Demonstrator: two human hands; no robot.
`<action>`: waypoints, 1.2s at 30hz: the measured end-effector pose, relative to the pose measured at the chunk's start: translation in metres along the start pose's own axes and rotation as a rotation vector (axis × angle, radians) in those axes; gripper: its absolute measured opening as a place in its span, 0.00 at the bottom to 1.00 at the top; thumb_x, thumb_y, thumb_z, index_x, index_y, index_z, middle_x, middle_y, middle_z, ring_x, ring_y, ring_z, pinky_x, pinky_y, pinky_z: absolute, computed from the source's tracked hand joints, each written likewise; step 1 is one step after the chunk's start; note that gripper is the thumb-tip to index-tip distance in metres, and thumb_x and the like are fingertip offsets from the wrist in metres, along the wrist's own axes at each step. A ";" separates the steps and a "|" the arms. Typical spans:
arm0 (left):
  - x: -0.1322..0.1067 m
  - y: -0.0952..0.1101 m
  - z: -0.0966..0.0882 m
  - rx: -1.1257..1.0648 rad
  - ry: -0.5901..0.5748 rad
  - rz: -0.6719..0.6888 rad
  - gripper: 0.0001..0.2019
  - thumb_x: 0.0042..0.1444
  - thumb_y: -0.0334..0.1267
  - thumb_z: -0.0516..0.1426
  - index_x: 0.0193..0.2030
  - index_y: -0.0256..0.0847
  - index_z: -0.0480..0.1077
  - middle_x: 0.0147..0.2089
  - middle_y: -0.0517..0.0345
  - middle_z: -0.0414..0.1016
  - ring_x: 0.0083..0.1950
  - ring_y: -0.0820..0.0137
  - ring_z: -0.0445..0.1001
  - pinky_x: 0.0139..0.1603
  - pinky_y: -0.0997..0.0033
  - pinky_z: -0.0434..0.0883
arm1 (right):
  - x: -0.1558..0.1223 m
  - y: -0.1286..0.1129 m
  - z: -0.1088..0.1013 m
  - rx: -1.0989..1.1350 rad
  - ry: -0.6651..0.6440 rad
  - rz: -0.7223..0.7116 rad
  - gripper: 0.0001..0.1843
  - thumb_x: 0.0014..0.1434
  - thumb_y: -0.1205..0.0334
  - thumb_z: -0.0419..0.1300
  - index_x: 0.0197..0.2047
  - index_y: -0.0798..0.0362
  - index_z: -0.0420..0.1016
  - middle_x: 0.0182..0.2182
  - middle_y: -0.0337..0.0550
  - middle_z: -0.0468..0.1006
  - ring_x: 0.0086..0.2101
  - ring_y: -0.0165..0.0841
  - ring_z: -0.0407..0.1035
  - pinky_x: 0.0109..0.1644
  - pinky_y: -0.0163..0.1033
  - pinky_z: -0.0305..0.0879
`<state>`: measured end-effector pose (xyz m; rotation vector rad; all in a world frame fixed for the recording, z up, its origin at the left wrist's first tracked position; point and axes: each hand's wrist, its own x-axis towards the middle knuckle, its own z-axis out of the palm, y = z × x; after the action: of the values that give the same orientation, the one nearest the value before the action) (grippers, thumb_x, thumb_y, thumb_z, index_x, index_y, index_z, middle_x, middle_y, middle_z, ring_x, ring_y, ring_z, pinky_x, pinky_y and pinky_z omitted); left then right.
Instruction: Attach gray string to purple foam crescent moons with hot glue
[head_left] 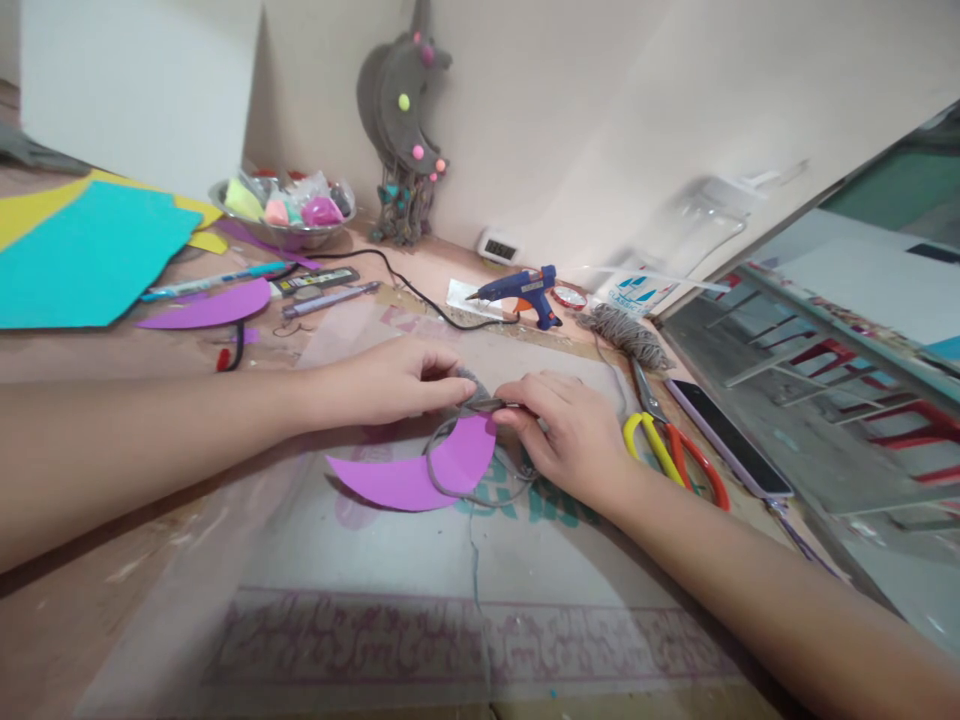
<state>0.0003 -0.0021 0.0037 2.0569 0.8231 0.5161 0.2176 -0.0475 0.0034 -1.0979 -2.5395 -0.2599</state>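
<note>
A purple paper crescent (420,475) lies on a clear plastic sheet (360,590) at the middle of the table. Grey yarn (450,480) loops over and around the crescent's upper tip. My left hand (390,380) is closed, its fingertips pinching the grey yarn at that tip. Just to its right, my right hand (566,435) is closed too, gripping a thin grey strand or stick against the tip. The two hands almost touch.
Scissors with yellow and red handles (675,450) and a phone (727,435) lie to the right. Behind are a blue glue gun (525,292), a yarn bundle (626,335), a second purple crescent (214,308), pens, teal paper (82,255), a bowl of pompoms (289,215) and a grey moon decoration (401,110).
</note>
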 end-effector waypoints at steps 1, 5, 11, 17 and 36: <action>0.000 0.000 0.000 -0.003 0.002 0.001 0.14 0.56 0.42 0.51 0.23 0.38 0.61 0.18 0.66 0.62 0.19 0.80 0.59 0.22 0.77 0.55 | 0.000 0.000 0.000 -0.002 0.002 -0.003 0.14 0.66 0.56 0.49 0.40 0.55 0.72 0.27 0.42 0.74 0.30 0.33 0.67 0.34 0.37 0.57; -0.001 0.001 0.000 -0.021 -0.001 -0.005 0.13 0.56 0.41 0.51 0.23 0.38 0.63 0.19 0.66 0.63 0.20 0.79 0.60 0.22 0.77 0.56 | -0.001 0.001 0.001 0.017 0.028 0.011 0.14 0.65 0.56 0.50 0.40 0.55 0.72 0.28 0.42 0.74 0.30 0.32 0.67 0.34 0.37 0.57; 0.000 0.000 0.001 -0.015 0.007 0.003 0.13 0.57 0.41 0.51 0.24 0.38 0.64 0.19 0.65 0.64 0.20 0.79 0.61 0.22 0.78 0.56 | -0.001 0.001 0.001 0.038 0.046 0.008 0.14 0.65 0.57 0.51 0.40 0.56 0.72 0.28 0.42 0.74 0.30 0.32 0.66 0.34 0.36 0.58; 0.000 0.001 0.000 -0.009 0.014 0.019 0.13 0.56 0.40 0.51 0.23 0.38 0.62 0.18 0.66 0.63 0.19 0.80 0.59 0.22 0.78 0.56 | -0.001 0.001 0.001 0.009 0.025 -0.010 0.13 0.64 0.57 0.51 0.40 0.56 0.72 0.28 0.42 0.73 0.30 0.32 0.66 0.34 0.37 0.57; 0.001 -0.001 0.001 0.056 -0.001 0.061 0.13 0.56 0.39 0.51 0.22 0.38 0.59 0.19 0.67 0.59 0.22 0.79 0.59 0.24 0.77 0.56 | 0.000 -0.001 0.001 -0.071 0.017 -0.053 0.14 0.65 0.57 0.50 0.39 0.56 0.72 0.28 0.42 0.74 0.30 0.32 0.67 0.34 0.37 0.57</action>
<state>0.0014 -0.0014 0.0028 2.1390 0.7845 0.5307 0.2164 -0.0482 0.0026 -1.0504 -2.5645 -0.3744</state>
